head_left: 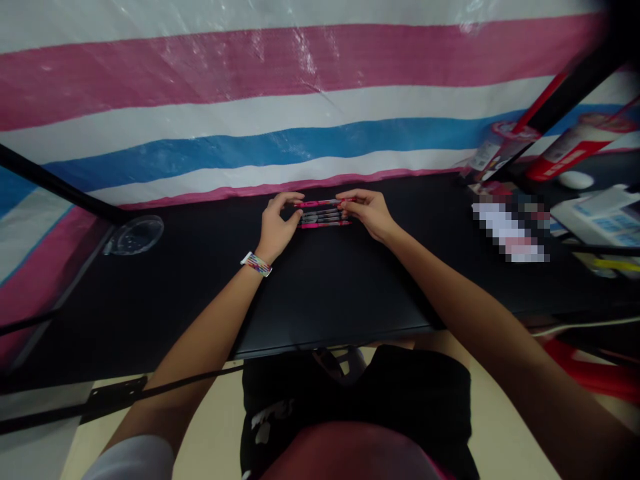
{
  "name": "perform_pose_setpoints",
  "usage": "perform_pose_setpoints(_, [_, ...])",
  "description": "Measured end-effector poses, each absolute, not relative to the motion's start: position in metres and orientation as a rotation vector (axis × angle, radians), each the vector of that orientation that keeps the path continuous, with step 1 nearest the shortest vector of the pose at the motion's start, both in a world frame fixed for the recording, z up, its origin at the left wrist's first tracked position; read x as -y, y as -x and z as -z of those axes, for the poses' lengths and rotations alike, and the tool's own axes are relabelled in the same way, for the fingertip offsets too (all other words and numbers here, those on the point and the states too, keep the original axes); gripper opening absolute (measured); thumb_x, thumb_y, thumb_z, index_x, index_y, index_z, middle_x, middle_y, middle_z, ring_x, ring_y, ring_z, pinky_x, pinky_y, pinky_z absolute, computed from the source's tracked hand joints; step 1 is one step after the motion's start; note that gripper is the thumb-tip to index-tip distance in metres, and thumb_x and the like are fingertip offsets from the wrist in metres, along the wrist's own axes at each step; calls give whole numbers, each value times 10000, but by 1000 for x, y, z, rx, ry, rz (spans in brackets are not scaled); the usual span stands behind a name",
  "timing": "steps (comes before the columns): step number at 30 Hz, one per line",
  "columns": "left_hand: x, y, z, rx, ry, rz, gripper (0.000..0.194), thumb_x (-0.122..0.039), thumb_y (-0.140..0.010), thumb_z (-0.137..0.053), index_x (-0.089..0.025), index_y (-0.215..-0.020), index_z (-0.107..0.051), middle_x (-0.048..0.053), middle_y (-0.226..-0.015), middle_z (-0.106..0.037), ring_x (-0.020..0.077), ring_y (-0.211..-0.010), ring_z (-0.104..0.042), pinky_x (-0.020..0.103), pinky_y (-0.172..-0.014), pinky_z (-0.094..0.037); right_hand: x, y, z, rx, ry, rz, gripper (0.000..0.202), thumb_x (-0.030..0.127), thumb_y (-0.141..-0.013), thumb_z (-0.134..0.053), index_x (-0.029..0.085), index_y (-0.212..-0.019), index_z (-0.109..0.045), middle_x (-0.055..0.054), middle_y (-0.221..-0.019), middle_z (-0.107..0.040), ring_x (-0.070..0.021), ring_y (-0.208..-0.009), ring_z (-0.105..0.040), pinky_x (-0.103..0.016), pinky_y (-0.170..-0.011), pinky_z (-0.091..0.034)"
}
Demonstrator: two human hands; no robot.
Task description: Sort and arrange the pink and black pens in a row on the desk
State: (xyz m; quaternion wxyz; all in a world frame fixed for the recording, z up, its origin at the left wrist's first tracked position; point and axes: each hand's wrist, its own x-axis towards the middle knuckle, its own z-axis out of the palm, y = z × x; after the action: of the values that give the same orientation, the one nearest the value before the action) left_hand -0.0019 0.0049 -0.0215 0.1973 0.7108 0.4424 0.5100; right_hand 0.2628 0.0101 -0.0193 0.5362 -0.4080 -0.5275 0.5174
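A small row of pens lies side by side on the black tabletop (320, 280). At its far edge is a pink pen (320, 203), several grey-black pens (323, 216) lie in the middle, and another pink pen (325, 225) is nearest me. My left hand (277, 223), with a multicoloured band on its wrist (257, 264), curls its fingers and thumb round the left end of the far pink pen, the thumb beside the grey pens. Thumb and fingers of my right hand (369, 212) pinch that same pen's right end. Fingertips partly cover the pen ends.
A clear plastic lid (135, 235) lies at the left. Drink cups with red straws (493, 153) (575, 150) stand at the back right, near a white rounded object (576, 180) and papers (515, 233). A striped plastic sheet (250, 147) hangs behind the table.
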Motion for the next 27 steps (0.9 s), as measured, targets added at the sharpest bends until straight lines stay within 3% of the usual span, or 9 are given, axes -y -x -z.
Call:
perform_pose_setpoints(1, [-5, 2, 21, -1246, -2006, -1436, 326, -194, -924, -843, -303, -1227, -791, 53, -1169, -860, 284, -1144, -778, 490, -1075, -557, -10, -263, 20, 1258, 968, -1227, 284, 348, -744, -927, 248, -1008, -891, -56, -923, -825, -217, -784, -723, -481, -904, -661])
perform_pose_setpoints(3, [-4, 2, 22, -1264, -1984, -1426, 243, -280, -968, -835, -303, -1208, -805, 51, -1157, -863, 281, -1126, -775, 484, -1058, -555, -11, -263, 20, 1271, 955, -1222, 290, 360, -758, -932, 247, -1022, -894, -58, -935, -829, -219, -807, -735, -479, -923, -661])
perform_pose_setpoints(5, [-5, 2, 23, -1286, -1951, -1379, 126, -395, -1036, -776, -285, -1062, -831, 44, -1033, -865, 271, -1023, -766, 471, -1008, -560, -11, -262, 21, 1288, 956, -1210, 299, 381, -764, -936, 253, -1031, -895, -50, -928, -829, -219, -800, -734, -483, -918, -661])
perform_pose_setpoints(6, [-5, 2, 23, -1292, -1946, -1355, 180, -422, -1055, -750, -279, -984, -834, 42, -974, -859, 266, -975, -757, 467, -984, -561, -11, -262, 21, 1294, 960, -1203, 298, 384, -764, -934, 255, -1030, -896, -47, -918, -827, -217, -787, -728, -484, -908, -659])
perform_pose_setpoints(8, [-5, 2, 23, -1278, -1957, -1339, 193, -408, -1041, -768, -279, -915, -838, 41, -927, -851, 262, -927, -745, 466, -960, -561, -11, -262, 22, 1286, 966, -1200, 279, 366, -759, -926, 250, -1011, -897, -45, -891, -817, -210, -756, -713, -476, -875, -652])
perform_pose_setpoints(12, [-1, 1, 18, -1206, -2005, -1409, 52, -321, -978, -842, -304, -1017, -872, 50, -1038, -865, 270, -985, -758, 473, -963, -568, -11, -262, 21, 1240, 961, -1227, 237, 318, -745, -921, 233, -964, -889, -51, -855, -798, -194, -709, -688, -455, -810, -631])
perform_pose_setpoints(18, [3, -2, 14, -1198, -1964, -1463, 74, -322, -974, -850, -306, -1044, -870, 47, -1072, -869, 265, -1027, -770, 466, -996, -605, -8, -261, 15, 1173, 923, -1333, 312, 344, -741, -928, 257, -1037, -875, -38, -878, -793, -206, -755, -677, -485, -911, -642])
perform_pose_setpoints(23, [2, -2, 14, -1196, -1899, -1544, 85, -326, -995, -827, -281, -1063, -853, 54, -1109, -865, 240, -1042, -785, 425, -999, -616, -3, -263, 4, 1101, 691, -1694, 493, 509, -861, -770, 246, -1273, -833, -104, -1087, -840, -301, -1028, -750, -525, -1062, -632])
perform_pose_setpoints(27, [0, -1, 15, -1158, -1909, -1596, 93, -329, -998, -829, -281, -1075, -852, 47, -1097, -864, 233, -1036, -794, 405, -962, -617, 1, -261, 1, 1040, 595, -1838, 551, 514, -894, -720, 241, -1368, -783, -112, -1262, -855, -307, -1127, -754, -490, -1096, -623])
